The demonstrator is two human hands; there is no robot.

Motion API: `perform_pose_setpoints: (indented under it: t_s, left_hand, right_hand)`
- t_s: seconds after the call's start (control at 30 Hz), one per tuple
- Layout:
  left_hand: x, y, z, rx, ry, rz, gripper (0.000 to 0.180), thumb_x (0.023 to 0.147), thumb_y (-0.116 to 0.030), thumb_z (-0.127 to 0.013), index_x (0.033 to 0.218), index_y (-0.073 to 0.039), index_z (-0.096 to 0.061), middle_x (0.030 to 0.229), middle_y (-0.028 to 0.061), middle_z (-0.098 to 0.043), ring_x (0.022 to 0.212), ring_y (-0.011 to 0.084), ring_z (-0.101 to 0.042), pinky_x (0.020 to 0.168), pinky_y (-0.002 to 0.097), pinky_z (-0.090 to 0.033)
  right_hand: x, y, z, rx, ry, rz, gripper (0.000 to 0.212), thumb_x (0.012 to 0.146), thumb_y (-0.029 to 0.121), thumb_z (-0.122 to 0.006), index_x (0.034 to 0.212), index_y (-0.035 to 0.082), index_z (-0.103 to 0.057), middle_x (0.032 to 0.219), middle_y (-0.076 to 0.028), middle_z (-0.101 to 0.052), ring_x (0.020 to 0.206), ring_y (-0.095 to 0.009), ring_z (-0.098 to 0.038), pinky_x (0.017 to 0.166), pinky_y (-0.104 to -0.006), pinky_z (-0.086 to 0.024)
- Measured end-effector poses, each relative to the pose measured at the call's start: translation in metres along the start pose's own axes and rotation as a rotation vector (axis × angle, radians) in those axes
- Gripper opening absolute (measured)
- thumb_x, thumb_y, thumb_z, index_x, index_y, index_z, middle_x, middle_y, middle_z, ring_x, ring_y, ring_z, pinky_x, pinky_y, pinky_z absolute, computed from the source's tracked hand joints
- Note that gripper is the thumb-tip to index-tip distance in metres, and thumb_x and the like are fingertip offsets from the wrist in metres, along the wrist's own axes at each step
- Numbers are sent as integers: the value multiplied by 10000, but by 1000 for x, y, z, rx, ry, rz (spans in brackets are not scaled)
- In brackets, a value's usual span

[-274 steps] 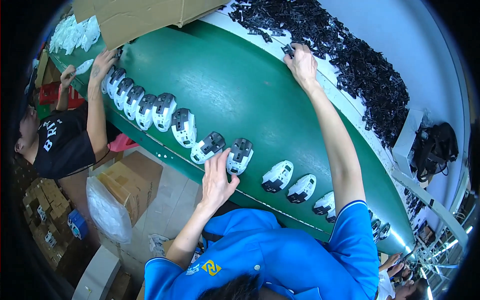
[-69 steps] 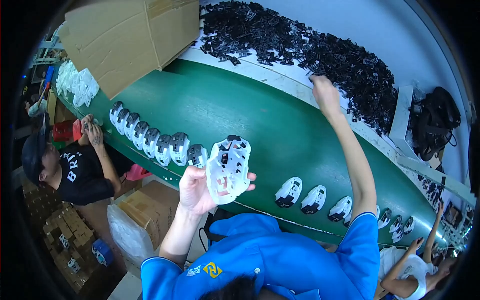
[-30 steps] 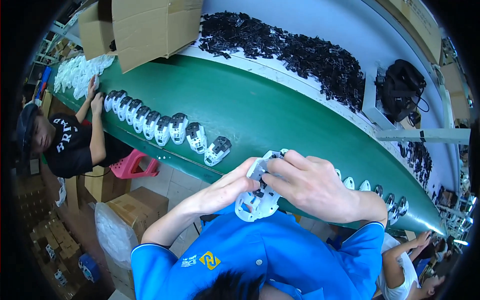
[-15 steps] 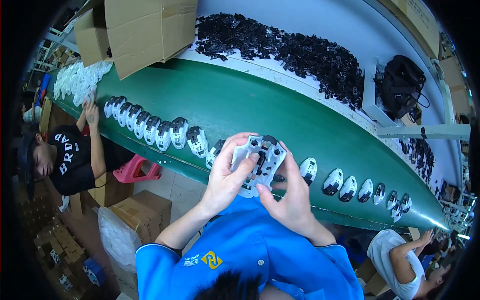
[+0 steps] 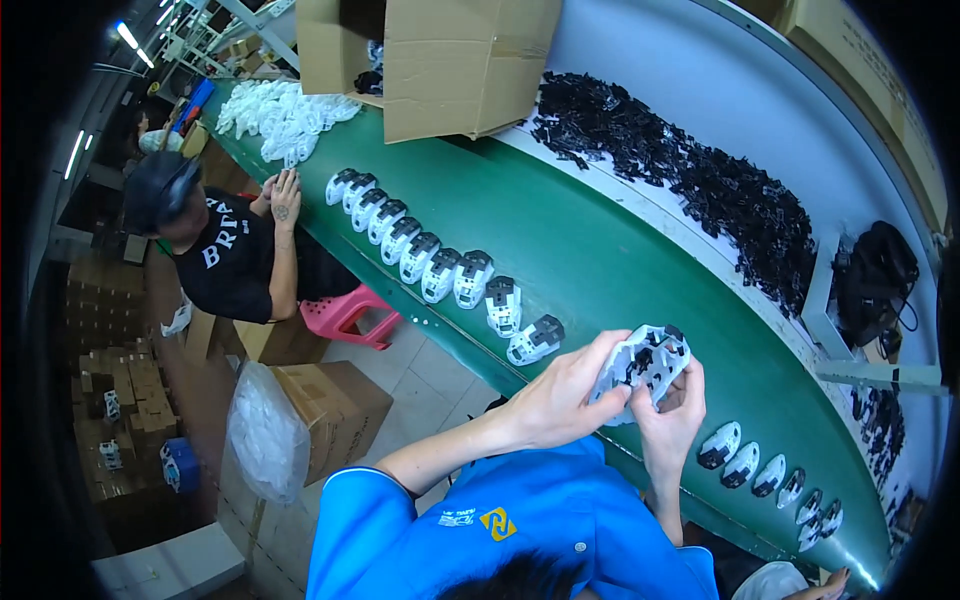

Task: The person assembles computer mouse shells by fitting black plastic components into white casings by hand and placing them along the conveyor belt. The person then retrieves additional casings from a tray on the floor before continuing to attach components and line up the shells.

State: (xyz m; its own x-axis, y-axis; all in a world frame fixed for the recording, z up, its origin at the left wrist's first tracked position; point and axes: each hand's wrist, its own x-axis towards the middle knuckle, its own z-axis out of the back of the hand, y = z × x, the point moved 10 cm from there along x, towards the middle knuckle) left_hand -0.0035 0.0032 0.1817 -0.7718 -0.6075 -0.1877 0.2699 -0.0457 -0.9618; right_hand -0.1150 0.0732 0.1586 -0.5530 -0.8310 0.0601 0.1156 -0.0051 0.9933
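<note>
Cradling white shell (image 5: 645, 368), both hands raised.

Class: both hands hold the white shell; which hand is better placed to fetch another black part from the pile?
Right, probably. The right hand sits under the white shell, nearer the pile of black parts across the green belt. The left hand has its grip on the shell's near edge.

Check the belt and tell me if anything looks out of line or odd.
Nothing damaged. The white shells sit in a tidy row along the green belt. One shell is off the belt, held in both hands. White parts lie heaped loosely at the far end.
</note>
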Motion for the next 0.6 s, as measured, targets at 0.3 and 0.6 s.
perform_pose_setpoints:
  t_s: [0.3,0.6]
  left_hand:
    - [-7,19,-5,18,-249,-157,486,829,-34,-531,1287,17,-376,968,259,-593,833,358,-642,699,415,-501]
    - [-5,75,-12,115,-40,14,563,875,-163,-558,1371,-50,-317,1078,164,-559,831,232,-628,664,348,-522]
  right_hand:
    - [-7,-17,-9,181,80,-188,463,760,-75,-612,1189,-32,-442,1055,-92,-582,942,-143,-607,763,-256,-520]
    - [1,-87,-16,119,333,-300,376,748,49,-641,1096,-23,-518,959,-102,-632,906,-144,-616,774,-296,-493]
